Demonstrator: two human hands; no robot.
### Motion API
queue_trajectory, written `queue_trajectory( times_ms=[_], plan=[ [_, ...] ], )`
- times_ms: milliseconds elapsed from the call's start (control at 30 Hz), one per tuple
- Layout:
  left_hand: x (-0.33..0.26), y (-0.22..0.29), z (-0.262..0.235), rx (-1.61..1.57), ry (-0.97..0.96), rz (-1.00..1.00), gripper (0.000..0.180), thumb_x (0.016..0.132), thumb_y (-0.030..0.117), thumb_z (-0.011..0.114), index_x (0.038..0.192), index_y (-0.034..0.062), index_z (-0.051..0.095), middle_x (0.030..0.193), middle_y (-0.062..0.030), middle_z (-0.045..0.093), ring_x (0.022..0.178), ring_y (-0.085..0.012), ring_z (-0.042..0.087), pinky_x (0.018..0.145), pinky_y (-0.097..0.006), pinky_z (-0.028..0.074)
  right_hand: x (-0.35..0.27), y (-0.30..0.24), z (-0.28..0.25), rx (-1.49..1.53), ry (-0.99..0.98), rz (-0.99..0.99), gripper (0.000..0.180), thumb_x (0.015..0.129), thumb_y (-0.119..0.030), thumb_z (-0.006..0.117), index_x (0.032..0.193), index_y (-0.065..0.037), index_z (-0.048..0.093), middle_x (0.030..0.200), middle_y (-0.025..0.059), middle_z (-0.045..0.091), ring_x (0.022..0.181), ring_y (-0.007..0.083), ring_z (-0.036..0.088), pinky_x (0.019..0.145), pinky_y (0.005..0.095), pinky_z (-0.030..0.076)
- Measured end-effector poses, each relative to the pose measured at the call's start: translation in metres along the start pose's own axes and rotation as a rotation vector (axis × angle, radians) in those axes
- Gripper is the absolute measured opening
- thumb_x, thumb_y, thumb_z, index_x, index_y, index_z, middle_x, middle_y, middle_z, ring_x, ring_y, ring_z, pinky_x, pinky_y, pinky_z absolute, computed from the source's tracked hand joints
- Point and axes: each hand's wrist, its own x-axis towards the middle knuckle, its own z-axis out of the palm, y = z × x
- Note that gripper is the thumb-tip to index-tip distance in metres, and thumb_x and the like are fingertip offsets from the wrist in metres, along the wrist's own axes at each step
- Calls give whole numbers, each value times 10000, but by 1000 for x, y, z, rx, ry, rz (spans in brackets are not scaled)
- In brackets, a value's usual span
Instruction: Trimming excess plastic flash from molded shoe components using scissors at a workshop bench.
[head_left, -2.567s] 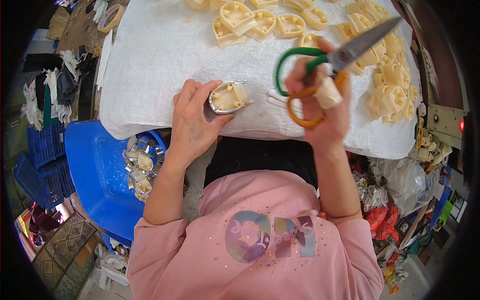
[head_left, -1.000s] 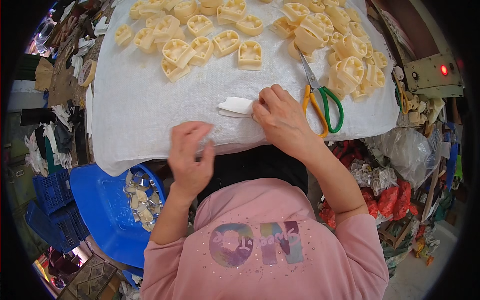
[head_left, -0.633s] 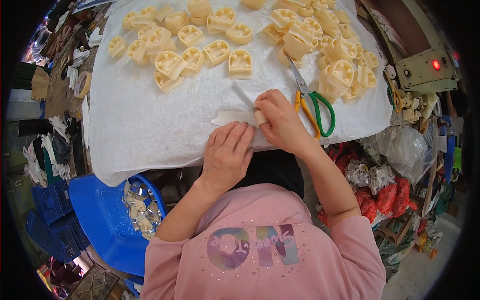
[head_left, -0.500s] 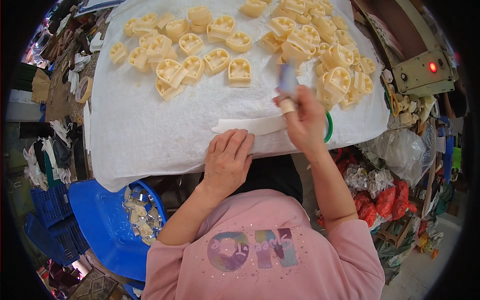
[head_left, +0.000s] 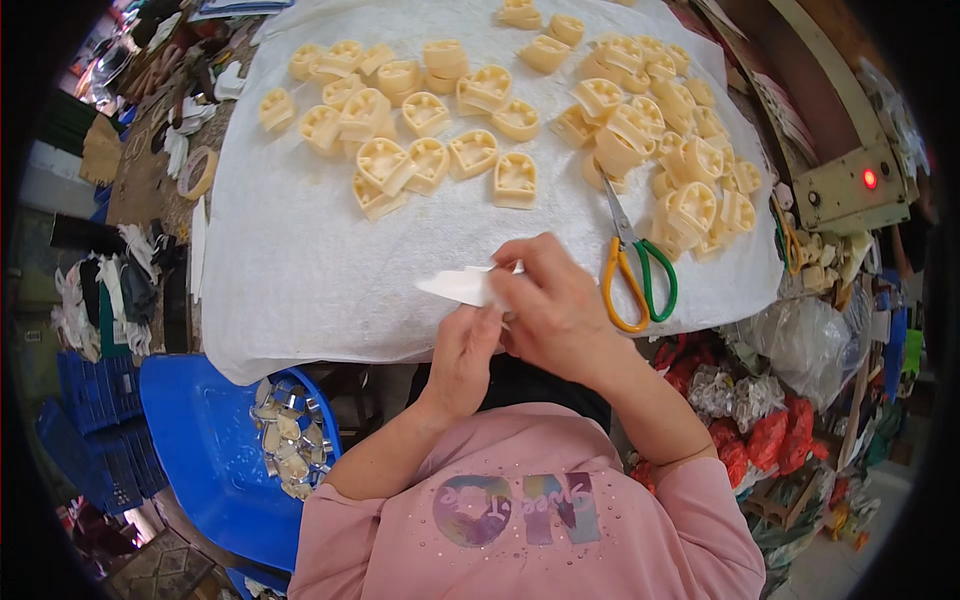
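Strip (head_left: 453, 287), white, in right hand (head_left: 552, 308), tip leftward beyond left hand (head_left: 464, 358)

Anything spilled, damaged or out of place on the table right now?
Nothing looks spilled or plainly damaged on the white sheet. The scissors lie right of the right hand, tip at the edge of the cream pieces, slightly untidy at most. The white strip is partly covered, so I can't judge it.
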Motion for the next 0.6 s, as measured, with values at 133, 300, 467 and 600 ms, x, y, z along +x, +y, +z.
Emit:
queue_trajectory(
  times_ms=[133, 300, 467, 600],
  plan=[
    [-1, 17, -9, -234, 266, -27, 424, 1004, 290, 315, 1257, -21, 455, 1034, -72, 585, 895, -130, 574, 731, -302, 484, 23, -10, 6, 190, -168, -96, 367, 652, -84, 673, 999, -10, 580, 1021, 126, 553, 933, 303, 521, 800, 374, 450],
    [-6, 25, -42, -374, 381, 97, 479, 1011, 314, 274, 1343, -16, 376, 889, -84, 606, 657, -119, 540, 532, -260, 424, 66, 34, 29, 296, -65, -63, 416, 699, -9, 618, 1111, -26, 569, 1116, 123, 557, 1040, 308, 492, 883, 390, 423],
    [-12, 29, -61, -462, 373, 240, 483, 1014, 317, 260, 1362, -5, 348, 856, -101, 595, 667, -137, 535, 534, -259, 411, 104, 51, 77, -64, -25, -174, 477, 681, 90, 552, 1136, -49, 573, 1251, 94, 534, 1136, 303, 483, 954, 390, 407],
    [-17, 31, -62, -463, 415, 238, 470, 1016, 294, 263, 1357, -16, 356, 846, -104, 590, 672, -145, 532, 561, -268, 414, 106, 64, 93, -54, -73, -177, 518, 662, 116, 525, 1148, -55, 575, 1261, 98, 533, 1121, 305, 513, 944, 375, 424]
  ],
)
